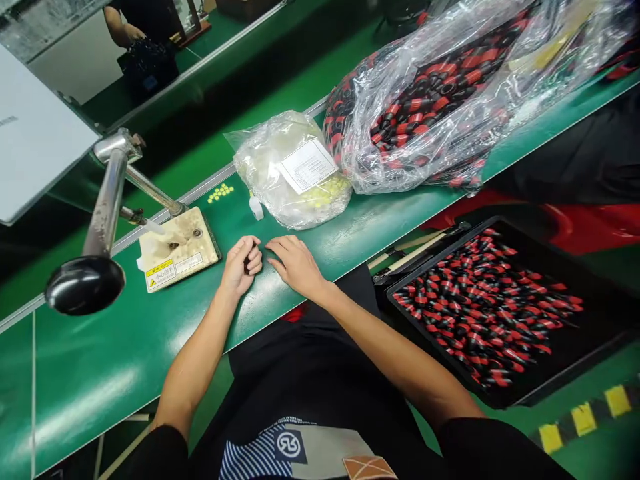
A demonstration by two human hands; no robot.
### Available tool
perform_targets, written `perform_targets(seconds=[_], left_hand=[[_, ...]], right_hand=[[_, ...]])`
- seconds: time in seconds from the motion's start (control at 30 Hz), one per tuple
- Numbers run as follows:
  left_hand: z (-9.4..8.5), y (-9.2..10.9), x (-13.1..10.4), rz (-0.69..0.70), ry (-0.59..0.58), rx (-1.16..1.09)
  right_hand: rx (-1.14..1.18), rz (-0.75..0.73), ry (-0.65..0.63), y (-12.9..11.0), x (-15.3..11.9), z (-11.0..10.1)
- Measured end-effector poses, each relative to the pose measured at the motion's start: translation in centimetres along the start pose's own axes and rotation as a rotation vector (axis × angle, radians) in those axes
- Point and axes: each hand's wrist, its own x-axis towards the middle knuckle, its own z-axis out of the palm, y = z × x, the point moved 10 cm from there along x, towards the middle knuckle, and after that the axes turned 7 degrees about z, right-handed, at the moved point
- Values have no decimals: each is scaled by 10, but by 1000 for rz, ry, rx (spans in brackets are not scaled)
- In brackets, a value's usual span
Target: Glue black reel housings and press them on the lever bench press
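Observation:
My left hand (242, 265) rests on the green table (300, 250) with its fingers curled in; a small dark thing shows inside them, too small to name. Beside it, my right hand (296, 265) lies palm down with its fingers apart, holding nothing visible. Small yellow pieces (221, 193) are grouped above my left hand. A clear bag (280, 153) with a white label and yellow pieces inside sits just beyond both hands. To the left is a cream block (180, 250) with a warning label, under a metal lever with a black knob (85, 285).
Large plastic bags (415, 120) of black-and-red parts fill the table's back right. A black tray (590, 340) of similar parts stands at the right, below table height. Across the table, a person's arm (117, 30) holds a dark thing.

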Motion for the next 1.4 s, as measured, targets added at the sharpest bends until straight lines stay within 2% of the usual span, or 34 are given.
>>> perform_targets(seconds=[0.13,0.23,0.37,0.47,0.57,0.73,0.83,1.0,1.07,1.23,1.4], left_hand=[[0,0,0,-7,4,-18],[2,2,1,9,-10,-22],[2,2,1,15,-16,11],[3,0,0,21,-30,52],[4,-2,0,23,-44,97],[3,-4,-1,34,-46,127],[2,-3,-1,39,-42,135],[4,-1,-2,67,-36,155],[7,-2,-3,55,-51,158],[15,0,-8,36,-109,134],[13,3,-10,67,-80,216]], right_hand=[[-92,20,77,11,-8,-11],[-134,76,87,19,-17,-14],[113,180,84,23,-23,-17],[292,185,54,12,-21,-13],[341,172,56,3,-16,-9],[405,178,126,2,-14,-9],[410,126,87,-3,-17,-7],[428,241,11,3,-22,2],[621,250,-44,-1,-22,9],[1361,289,-315,-27,-23,26],[1713,430,-565,-50,-33,32]])
